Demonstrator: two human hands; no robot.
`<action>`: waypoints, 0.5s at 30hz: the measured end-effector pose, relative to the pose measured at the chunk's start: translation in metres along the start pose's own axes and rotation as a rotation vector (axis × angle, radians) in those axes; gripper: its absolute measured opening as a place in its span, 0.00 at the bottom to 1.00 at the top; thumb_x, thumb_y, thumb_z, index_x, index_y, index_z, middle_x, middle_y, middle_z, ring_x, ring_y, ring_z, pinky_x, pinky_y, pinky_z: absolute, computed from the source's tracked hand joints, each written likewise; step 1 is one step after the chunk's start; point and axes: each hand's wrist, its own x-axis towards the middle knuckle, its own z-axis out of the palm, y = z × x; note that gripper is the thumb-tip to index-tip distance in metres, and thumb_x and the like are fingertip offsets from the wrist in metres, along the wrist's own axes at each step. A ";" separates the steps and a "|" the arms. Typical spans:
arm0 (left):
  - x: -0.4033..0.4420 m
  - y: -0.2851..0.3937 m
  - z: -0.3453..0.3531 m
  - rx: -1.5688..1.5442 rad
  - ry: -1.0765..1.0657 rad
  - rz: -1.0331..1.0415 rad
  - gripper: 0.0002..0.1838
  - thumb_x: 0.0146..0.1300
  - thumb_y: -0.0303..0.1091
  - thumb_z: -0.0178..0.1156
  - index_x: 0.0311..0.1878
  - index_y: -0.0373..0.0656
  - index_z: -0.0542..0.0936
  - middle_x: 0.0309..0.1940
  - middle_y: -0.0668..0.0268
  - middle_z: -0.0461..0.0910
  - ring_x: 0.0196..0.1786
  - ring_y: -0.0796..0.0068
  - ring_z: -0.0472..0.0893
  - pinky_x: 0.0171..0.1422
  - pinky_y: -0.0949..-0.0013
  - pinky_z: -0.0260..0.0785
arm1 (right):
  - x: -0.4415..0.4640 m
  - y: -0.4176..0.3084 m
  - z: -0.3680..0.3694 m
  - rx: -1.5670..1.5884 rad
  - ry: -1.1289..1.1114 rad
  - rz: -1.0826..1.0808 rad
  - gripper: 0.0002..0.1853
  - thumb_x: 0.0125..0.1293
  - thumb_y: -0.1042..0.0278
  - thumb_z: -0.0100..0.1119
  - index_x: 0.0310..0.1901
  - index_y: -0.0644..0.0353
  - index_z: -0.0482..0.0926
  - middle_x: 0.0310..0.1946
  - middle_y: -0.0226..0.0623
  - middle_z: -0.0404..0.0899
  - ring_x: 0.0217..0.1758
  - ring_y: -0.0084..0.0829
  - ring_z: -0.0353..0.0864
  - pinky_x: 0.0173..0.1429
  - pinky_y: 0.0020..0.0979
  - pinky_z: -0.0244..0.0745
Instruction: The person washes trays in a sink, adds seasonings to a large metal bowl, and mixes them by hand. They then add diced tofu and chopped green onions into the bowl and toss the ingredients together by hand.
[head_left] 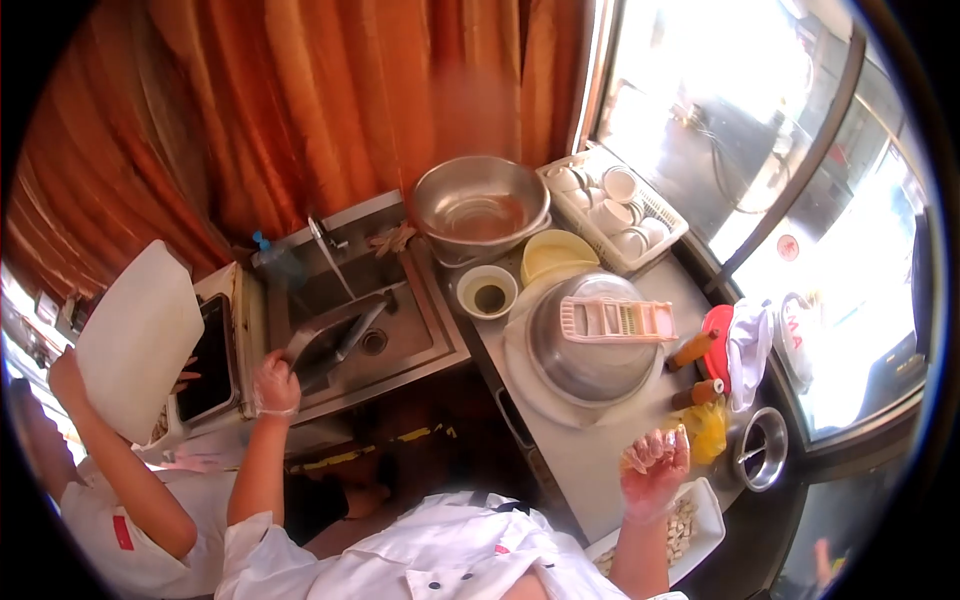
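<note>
My left hand (276,386), in a clear plastic glove, is closed on the near end of a dark, flat rectangular metal tray (338,340). The tray is tilted over the steel sink (425,318), below the tap (325,240). My right hand (655,468), also in a clear glove, is raised on the right with its fingers curled in. No held thing shows in it. Beneath that hand and wrist, partly hidden, a white container (708,540) holds pale cut pieces (682,527).
To the left, a co-worker's hand (66,380) holds a white board (140,340). On the counter stand a large steel basin (480,205), a small bowl (487,292), an upturned steel bowl with a slicer (617,319) on it, a cup basket (660,210), bottles and a steel pot (762,450).
</note>
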 end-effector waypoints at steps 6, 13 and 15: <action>0.007 0.020 0.004 -0.036 0.017 -0.014 0.10 0.53 0.25 0.60 0.40 0.37 0.79 0.48 0.50 0.80 0.47 0.43 0.80 0.51 0.49 0.74 | -0.015 -0.034 -0.023 0.052 0.042 -0.060 0.20 0.79 0.54 0.40 0.30 0.52 0.74 0.22 0.26 0.67 0.21 0.25 0.62 0.26 0.29 0.63; 0.079 0.047 -0.046 -0.487 0.302 -0.601 0.12 0.57 0.22 0.54 0.45 0.32 0.78 0.36 0.56 0.82 0.34 0.67 0.79 0.43 0.65 0.71 | -0.028 -0.065 -0.059 0.128 0.102 -0.115 0.19 0.78 0.55 0.43 0.27 0.52 0.70 0.20 0.26 0.66 0.21 0.25 0.61 0.25 0.29 0.62; 0.124 0.066 -0.053 -0.612 0.264 -0.904 0.12 0.58 0.26 0.56 0.45 0.34 0.78 0.35 0.62 0.79 0.34 0.70 0.76 0.43 0.66 0.70 | -0.027 -0.065 -0.068 0.105 0.062 -0.145 0.20 0.78 0.55 0.43 0.26 0.52 0.68 0.20 0.27 0.65 0.21 0.25 0.60 0.25 0.28 0.61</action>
